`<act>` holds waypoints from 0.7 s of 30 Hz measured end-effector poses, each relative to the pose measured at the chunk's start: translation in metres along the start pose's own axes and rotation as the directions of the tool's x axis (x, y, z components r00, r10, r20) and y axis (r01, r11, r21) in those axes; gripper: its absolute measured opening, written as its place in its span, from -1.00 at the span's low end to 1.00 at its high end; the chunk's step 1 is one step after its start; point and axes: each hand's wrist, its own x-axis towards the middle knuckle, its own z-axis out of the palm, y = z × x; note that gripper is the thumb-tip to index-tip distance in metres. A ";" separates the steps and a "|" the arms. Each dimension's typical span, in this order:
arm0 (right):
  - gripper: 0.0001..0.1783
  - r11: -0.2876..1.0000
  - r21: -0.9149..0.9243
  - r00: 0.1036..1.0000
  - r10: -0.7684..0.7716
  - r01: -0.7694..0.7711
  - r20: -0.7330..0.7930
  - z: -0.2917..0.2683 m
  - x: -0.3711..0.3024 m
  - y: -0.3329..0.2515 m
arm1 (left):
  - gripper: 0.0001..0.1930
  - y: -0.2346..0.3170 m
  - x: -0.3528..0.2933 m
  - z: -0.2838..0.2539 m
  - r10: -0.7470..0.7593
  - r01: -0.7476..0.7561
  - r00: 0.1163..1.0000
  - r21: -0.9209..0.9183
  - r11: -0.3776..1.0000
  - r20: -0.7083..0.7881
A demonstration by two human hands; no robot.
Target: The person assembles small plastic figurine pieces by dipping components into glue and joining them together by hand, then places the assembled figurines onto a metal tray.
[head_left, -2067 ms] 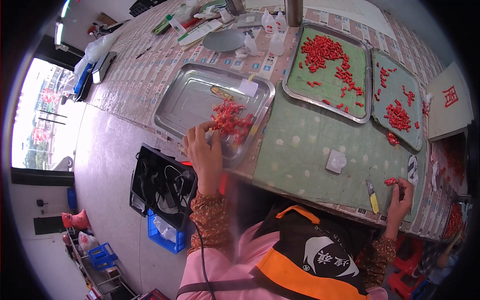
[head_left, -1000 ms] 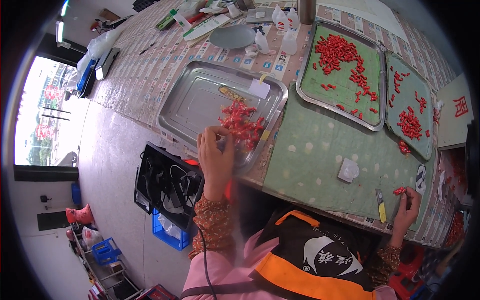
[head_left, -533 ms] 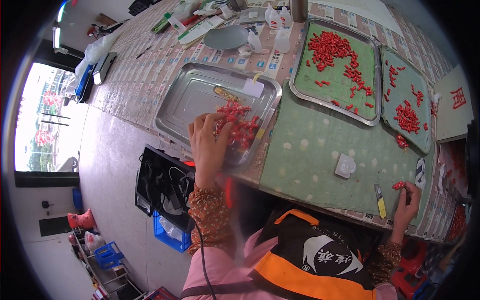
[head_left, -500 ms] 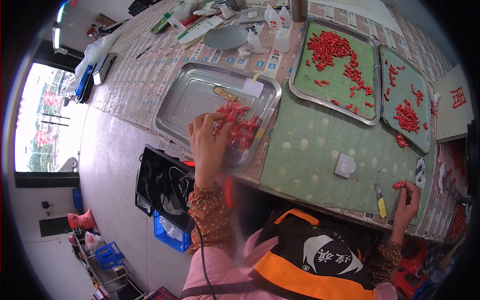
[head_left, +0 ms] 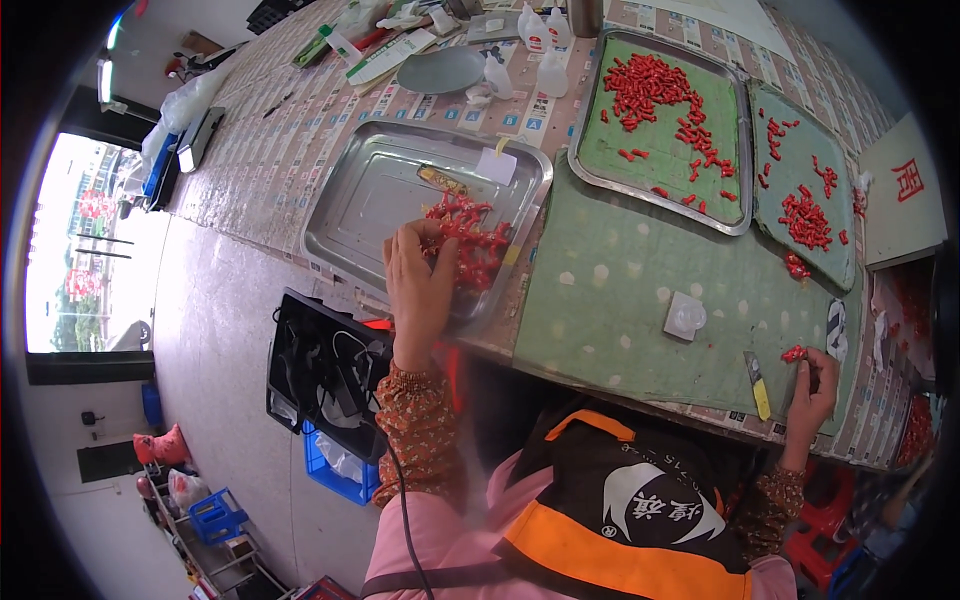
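My left hand (head_left: 420,285) reaches over the metal tray (head_left: 335,185), at the near side of a heap of small red wrapped pieces (head_left: 482,268). Its fingers are bent, with a gap between thumb and forefinger, and nothing shows held. A slim yellow-and-dark item (head_left: 441,180) and a white card (head_left: 496,166) lie beside the heap. At the right end of the green mat (head_left: 590,325), my right hand (head_left: 815,392) pinches a small red piece (head_left: 793,354) between thumb and finger. A yellow-handled utility knife (head_left: 758,388) lies left of that hand.
A green-lined metal tray (head_left: 745,225) and a green board (head_left: 835,265) hold scattered red pieces. On the mat sits a small whitish square with a clear round piece (head_left: 684,316). White bottles (head_left: 551,74) and a grey oval plate (head_left: 440,70) stand farther back.
The whole view has shifted slightly. My left hand has moved a little within the heap, its fingers more bent; my right hand still pinches the red piece.
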 end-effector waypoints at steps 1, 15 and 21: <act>-0.81 1.000 -0.003 1.000 -0.005 0.005 0.001 0.000 0.000 0.001 | -0.76 0.001 -0.001 0.000 -0.001 0.001 1.000 -0.002 1.000 0.000; -0.82 0.967 0.214 0.985 0.158 -0.140 -0.068 -0.014 -0.016 -0.020 | -0.81 0.090 -0.082 0.000 -0.086 0.644 0.765 -0.756 0.116 0.638; -0.78 0.894 0.449 0.982 -0.079 -0.006 0.170 -0.009 -0.023 -0.125 | -0.77 0.118 -0.127 0.018 0.104 0.850 0.521 -0.526 0.033 0.847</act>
